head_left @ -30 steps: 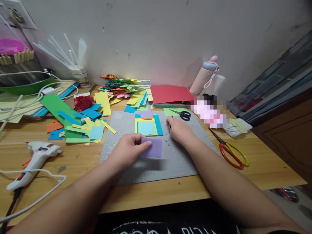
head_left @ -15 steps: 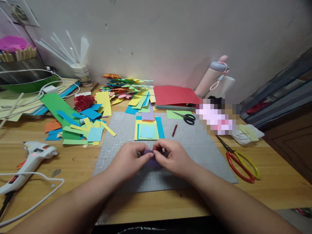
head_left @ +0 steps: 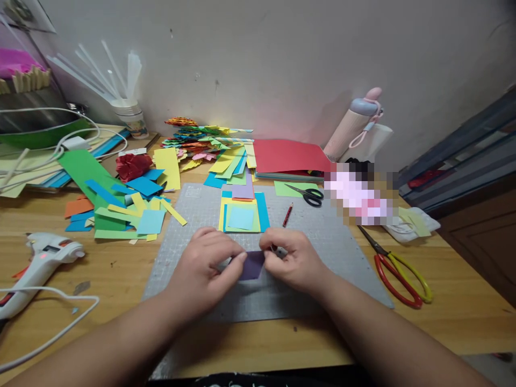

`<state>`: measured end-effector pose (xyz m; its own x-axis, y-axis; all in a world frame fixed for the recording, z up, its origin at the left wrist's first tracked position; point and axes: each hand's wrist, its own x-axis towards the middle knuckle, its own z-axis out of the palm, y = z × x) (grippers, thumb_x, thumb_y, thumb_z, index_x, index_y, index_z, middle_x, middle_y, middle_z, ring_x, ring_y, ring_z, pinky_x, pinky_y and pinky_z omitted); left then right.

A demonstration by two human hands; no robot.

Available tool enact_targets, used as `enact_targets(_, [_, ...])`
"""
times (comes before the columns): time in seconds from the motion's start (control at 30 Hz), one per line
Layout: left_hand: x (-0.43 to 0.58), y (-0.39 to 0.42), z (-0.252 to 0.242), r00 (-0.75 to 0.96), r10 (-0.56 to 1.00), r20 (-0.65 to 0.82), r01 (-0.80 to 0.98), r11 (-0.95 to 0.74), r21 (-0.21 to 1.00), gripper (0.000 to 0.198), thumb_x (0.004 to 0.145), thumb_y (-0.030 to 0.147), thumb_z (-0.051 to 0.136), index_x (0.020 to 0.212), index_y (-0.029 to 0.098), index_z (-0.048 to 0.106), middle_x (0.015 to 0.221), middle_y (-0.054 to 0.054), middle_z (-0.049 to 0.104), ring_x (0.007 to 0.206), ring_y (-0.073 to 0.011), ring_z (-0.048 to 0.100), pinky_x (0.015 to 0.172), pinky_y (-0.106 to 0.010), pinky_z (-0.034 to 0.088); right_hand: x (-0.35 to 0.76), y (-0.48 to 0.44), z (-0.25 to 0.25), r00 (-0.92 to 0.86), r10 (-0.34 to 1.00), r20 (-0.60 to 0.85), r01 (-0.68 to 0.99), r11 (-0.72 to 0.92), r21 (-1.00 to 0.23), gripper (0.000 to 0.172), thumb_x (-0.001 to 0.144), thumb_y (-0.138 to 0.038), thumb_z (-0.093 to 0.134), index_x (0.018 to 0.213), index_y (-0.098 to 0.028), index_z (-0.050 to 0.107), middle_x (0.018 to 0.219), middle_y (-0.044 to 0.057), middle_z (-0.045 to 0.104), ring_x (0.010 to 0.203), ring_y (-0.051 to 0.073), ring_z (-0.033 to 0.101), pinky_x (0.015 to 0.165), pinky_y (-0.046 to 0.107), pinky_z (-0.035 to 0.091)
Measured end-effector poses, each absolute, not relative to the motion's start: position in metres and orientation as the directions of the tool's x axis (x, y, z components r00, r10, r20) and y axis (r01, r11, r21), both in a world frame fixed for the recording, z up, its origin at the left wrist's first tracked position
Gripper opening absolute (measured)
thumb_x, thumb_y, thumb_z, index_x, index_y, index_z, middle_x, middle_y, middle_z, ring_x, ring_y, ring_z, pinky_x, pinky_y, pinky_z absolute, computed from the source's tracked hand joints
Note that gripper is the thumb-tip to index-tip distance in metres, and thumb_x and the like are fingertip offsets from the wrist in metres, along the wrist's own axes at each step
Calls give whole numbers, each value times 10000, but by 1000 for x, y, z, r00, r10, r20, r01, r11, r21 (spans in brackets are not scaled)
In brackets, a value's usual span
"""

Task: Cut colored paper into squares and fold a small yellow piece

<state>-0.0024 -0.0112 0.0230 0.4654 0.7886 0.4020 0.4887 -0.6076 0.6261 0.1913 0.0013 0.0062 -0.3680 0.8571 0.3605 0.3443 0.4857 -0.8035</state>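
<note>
A small piece of dark purple paper (head_left: 253,265) is stretched between my two hands, over the grey cutting mat (head_left: 322,269). My left hand (head_left: 207,266) pinches its left edge between thumb and fingers. At the opposite edge, my right hand (head_left: 292,262) pinches it with thumb and forefinger. Just beyond the fingers lies a stack of paper squares in yellow, blue and green, with a light blue square (head_left: 241,218) on top. A short dark red pencil (head_left: 287,214) rests on the mat past my right hand.
Black-handled scissors (head_left: 309,195) and larger red-and-yellow scissors (head_left: 403,274) lie to the right. At left are a white glue gun (head_left: 50,258) with its cable and scattered paper scraps (head_left: 151,221). Red paper (head_left: 288,158) and a pink bottle (head_left: 350,126) are at the back.
My hands have moved apart, and more of the purple paper shows between them. My left hand has shifted a little left. The whole view has turned slightly.
</note>
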Motion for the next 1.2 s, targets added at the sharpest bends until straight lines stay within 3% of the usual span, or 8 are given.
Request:
enact_targets(0.1, [-6, -10, 31, 348, 864, 364, 522, -501, 691, 201, 863, 227, 499, 689, 211, 599, 659, 22, 638, 649, -151, 566, 740, -332, 405, 203, 11, 8, -269, 914, 304, 356, 388, -850, 120, 625, -82, 465, 580, -193, 464, 579, -39, 436, 558, 107, 405, 543, 241, 322])
enact_targets(0.2, [-7, -10, 34, 217, 938, 268, 518, -344, 783, 216, 846, 305, 511, 680, 219, 620, 706, -4, 662, 695, -185, 581, 719, -337, 426, 208, 15, 8, -176, 943, 281, 338, 326, -883, 115, 698, -116, 461, 619, -199, 466, 591, -32, 453, 564, 115, 430, 550, 248, 351])
enact_targets(0.33, [-2, -11, 27, 255, 964, 75, 450, -187, 873, 244, 825, 385, 537, 717, 212, 672, 733, -21, 680, 712, -198, 597, 684, -322, 440, 202, 8, 3, -298, 946, 129, 88, 162, -983, 122, 844, -313, 488, 823, -201, 531, 677, -16, 513, 547, 115, 484, 499, 239, 405])
enact_targets(0.43, [3, -10, 21, 293, 955, -49, 442, -90, 893, 268, 826, 385, 524, 716, 190, 670, 717, -24, 669, 710, -191, 593, 664, -301, 439, 194, 0, 0, -393, 918, 49, 109, 99, -989, 156, 848, -338, 544, 785, -196, 539, 650, -31, 479, 523, 97, 451, 474, 220, 375])
enact_targets(0.63, [4, -7, 16, 441, 898, -5, 483, -233, 844, 138, 787, 242, 509, 714, 180, 608, 728, -8, 641, 732, -166, 578, 679, -281, 418, 190, -4, 2, -507, 858, 86, 285, 260, -923, 135, 803, -208, 549, 672, -183, 526, 612, -39, 476, 566, 96, 424, 526, 223, 348])
enact_targets(0.83, [3, -5, 18, 510, 858, 57, 538, -370, 757, 111, 691, 191, 484, 582, 183, 501, 588, 23, 542, 605, -132, 492, 643, -274, 369, 188, -6, 3, -574, 807, 139, 273, 349, -897, 161, 830, -211, 528, 672, -184, 520, 622, -38, 483, 582, 96, 439, 545, 220, 356])
enact_targets(1.2, [-7, 2, 28, 415, 909, -46, 539, -205, 817, 80, 630, 192, 456, 550, 187, 468, 569, 34, 490, 598, -129, 467, 580, -246, 347, 208, 5, 11, -455, 874, 167, 233, 298, -926, 188, 816, -234, 558, 639, -182, 522, 604, -32, 482, 562, 105, 435, 532, 239, 350])
